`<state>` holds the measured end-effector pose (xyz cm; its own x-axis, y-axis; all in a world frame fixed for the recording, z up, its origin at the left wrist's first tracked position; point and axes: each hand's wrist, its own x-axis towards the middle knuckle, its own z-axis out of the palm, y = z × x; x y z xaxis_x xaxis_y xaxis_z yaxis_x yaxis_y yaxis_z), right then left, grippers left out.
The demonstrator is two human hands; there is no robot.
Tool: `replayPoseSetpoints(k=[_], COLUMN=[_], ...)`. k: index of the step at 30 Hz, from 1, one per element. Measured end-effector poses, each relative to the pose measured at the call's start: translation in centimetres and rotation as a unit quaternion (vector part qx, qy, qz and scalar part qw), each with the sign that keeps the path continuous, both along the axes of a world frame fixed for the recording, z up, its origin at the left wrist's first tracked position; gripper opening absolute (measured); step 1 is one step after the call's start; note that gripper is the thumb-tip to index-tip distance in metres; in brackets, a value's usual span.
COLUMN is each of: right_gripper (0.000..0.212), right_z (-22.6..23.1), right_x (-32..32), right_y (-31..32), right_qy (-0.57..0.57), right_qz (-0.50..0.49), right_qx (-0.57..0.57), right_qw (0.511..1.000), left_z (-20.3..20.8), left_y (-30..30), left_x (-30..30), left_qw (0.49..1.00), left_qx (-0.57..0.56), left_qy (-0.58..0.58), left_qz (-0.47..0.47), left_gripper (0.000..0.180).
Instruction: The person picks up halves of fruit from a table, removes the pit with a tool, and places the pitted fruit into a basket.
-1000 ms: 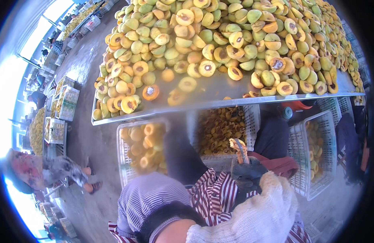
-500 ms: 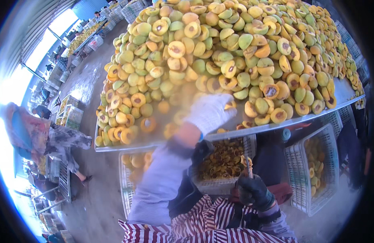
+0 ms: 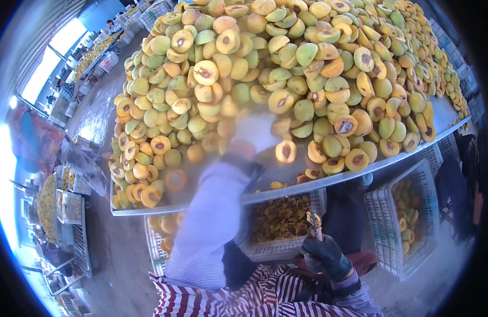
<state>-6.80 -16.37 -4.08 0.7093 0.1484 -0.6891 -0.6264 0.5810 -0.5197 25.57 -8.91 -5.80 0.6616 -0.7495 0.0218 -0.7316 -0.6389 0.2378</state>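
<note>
Metal tabletop (image 3: 294, 169) bears halved fruit (image 3: 280, 101) heaped toward twelve o'clock. The left hand (image 3: 254, 131) has reached farther among them, bringing more within grasp; blur hides whether its fingers hold any. Toward five o'clock, the right hand (image 3: 324, 256) curls around a thin tool (image 3: 319, 233).

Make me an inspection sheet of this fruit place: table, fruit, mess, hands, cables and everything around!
Surface: metal table, raised rim along its near edge.
Job's things: halved fruit heaped high; slim tool in the right hand.
Clutter: white crates with fruit pieces, below table level.
Hands: left hand, white-gloved, blurred at the fruit, grip unclear; right hand, dark-gloved, closed around the tool.
Cables: nothing seen.
Surroundings: a blurred person at left; more fruit-laden tables beyond.
</note>
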Motion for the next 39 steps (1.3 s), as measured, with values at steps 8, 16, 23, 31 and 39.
replayPoseSetpoints(k=[8, 16, 23, 31, 39], right_gripper=[0.024, 0.018, 0.013, 0.017, 0.015], right_z=[0.2, 1.6, 1.4, 0.5, -1.1], right_x=[-0.1, -0.2, -1.2, -2.6, -3.2], right_y=[0.3, 1.0, 0.7, 1.0, 3.0], right_qy=[-0.049, 0.023, 0.017, -0.130, -0.173], right_qz=[0.053, 0.037, 0.043, 0.062, 0.149], right_qx=[-0.106, -0.027, -0.100, -0.196, -0.300], right_qw=[0.992, 0.999, 0.994, 0.970, 0.926], left_z=[-1.9, 1.3, -3.8, -4.0, 3.6], left_y=[8.6, 5.5, 0.7, 3.4, 10.3], left_x=[-7.9, -10.9, -10.4, -10.0, -15.0], left_qw=[0.995, 0.977, 0.987, 0.989, 0.823], left_qx=[0.088, -0.206, 0.006, -0.121, -0.409], left_qy=[0.021, 0.028, -0.160, 0.065, 0.331], left_qz=[-0.039, 0.040, 0.021, 0.050, 0.214], left_gripper=[0.035, 0.043, 0.035, 0.050, 0.051])
